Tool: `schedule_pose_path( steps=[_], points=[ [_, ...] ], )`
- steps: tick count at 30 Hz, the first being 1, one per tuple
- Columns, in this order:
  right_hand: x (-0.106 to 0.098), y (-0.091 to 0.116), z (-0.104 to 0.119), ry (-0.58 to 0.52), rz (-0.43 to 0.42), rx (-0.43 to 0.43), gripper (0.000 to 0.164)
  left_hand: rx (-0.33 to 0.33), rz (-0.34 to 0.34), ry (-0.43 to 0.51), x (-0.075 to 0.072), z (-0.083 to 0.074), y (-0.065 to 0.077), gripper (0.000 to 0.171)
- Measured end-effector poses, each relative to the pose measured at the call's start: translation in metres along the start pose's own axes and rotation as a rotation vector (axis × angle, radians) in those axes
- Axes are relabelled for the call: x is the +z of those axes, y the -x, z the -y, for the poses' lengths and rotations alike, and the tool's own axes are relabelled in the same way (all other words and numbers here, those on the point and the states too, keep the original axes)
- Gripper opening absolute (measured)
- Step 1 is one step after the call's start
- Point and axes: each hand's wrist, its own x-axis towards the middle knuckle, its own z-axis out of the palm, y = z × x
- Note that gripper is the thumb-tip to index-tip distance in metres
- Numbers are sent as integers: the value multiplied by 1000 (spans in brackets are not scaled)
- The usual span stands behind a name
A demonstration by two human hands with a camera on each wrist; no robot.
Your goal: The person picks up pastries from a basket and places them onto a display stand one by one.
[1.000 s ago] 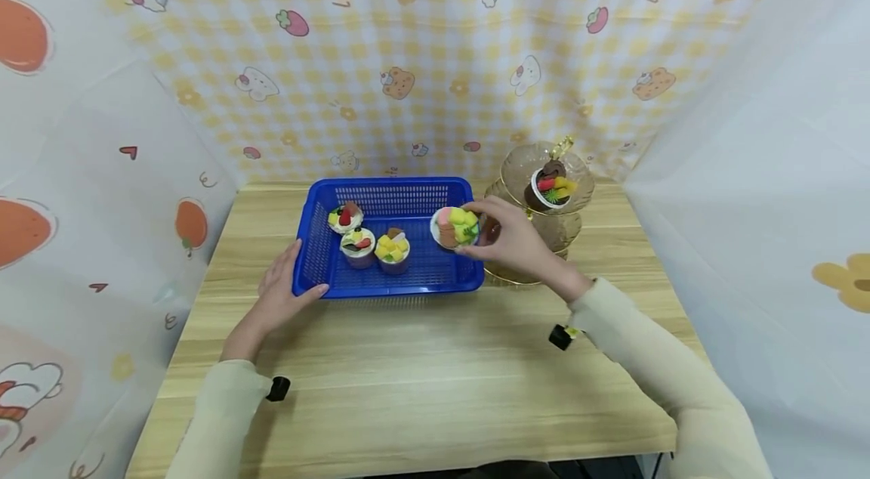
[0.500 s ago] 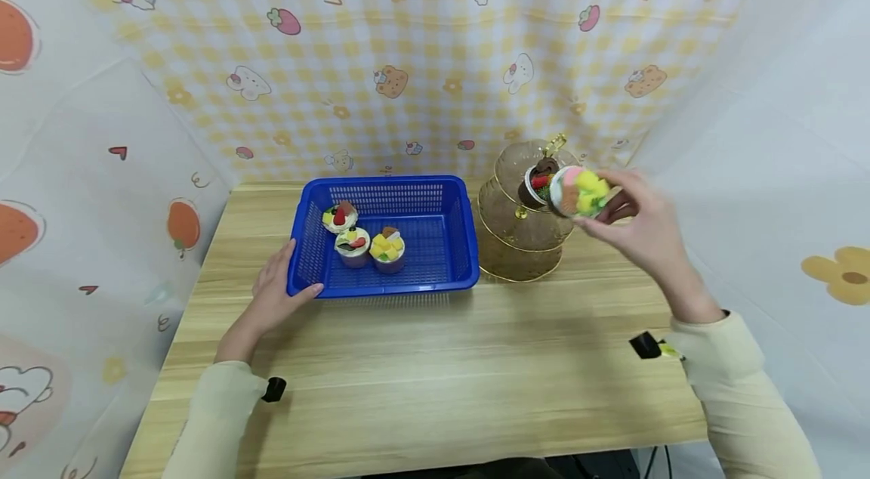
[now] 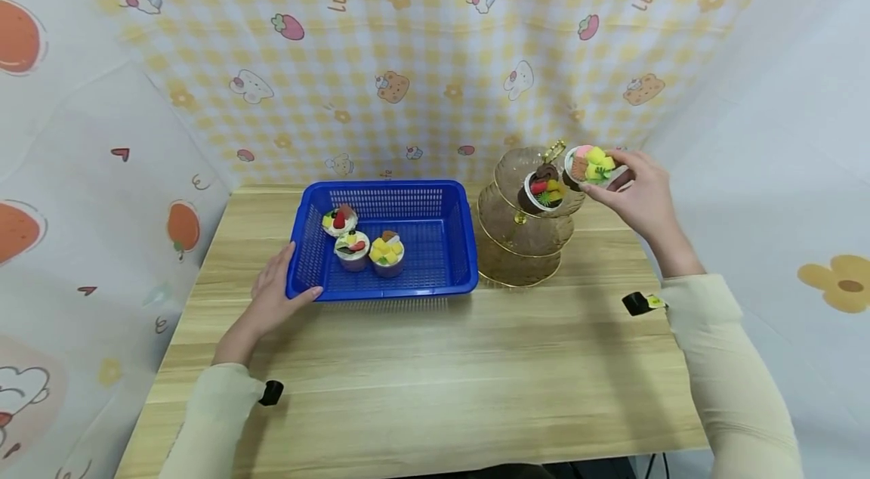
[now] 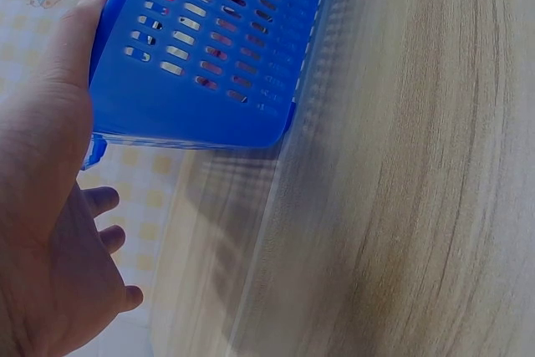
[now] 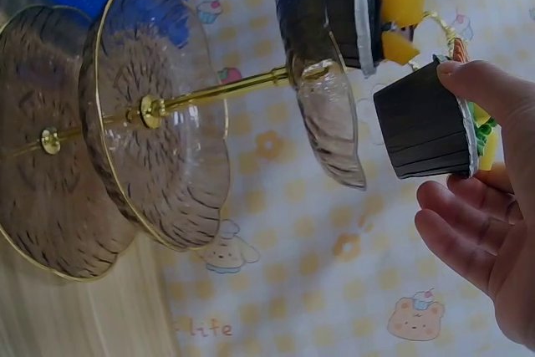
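Observation:
My right hand (image 3: 640, 190) pinches a cupcake (image 3: 590, 165) with pink, brown and yellow toppings and a dark cup. It is held tilted in the air beside the top tier of a gold-rimmed tiered stand (image 3: 519, 265). On that tier leans another cupcake (image 3: 541, 190), with chocolate, red and yellow toppings. In the right wrist view, the held cupcake's dark cup (image 5: 422, 127) is apart from the tier plate (image 5: 322, 114). My left hand (image 3: 275, 290) rests against the front left corner of a blue basket (image 3: 390, 292), fingers spread, thumb at the rim.
Several cupcakes, among them one topped with yellow cubes (image 3: 387, 252), stand in the basket's left half. The stand is close to the basket's right side. A checked curtain (image 3: 421, 48) hangs behind the wooden table (image 3: 421, 373).
My right hand has carried the held cupcake from above the basket's right side to the right, then slightly up and back beside the stand's top tier. My left hand has stayed at the basket.

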Motion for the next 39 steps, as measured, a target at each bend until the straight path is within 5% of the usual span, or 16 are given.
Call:
schedule_pose_path(
  steps=[21,39],
  points=[
    [20,-14,-14,6,155,36,60,2,0,17,1,1,-1,108],
    [20,-12,-17,-5,182,49,66,-6,9,19,0,0,0,108]
  ],
)
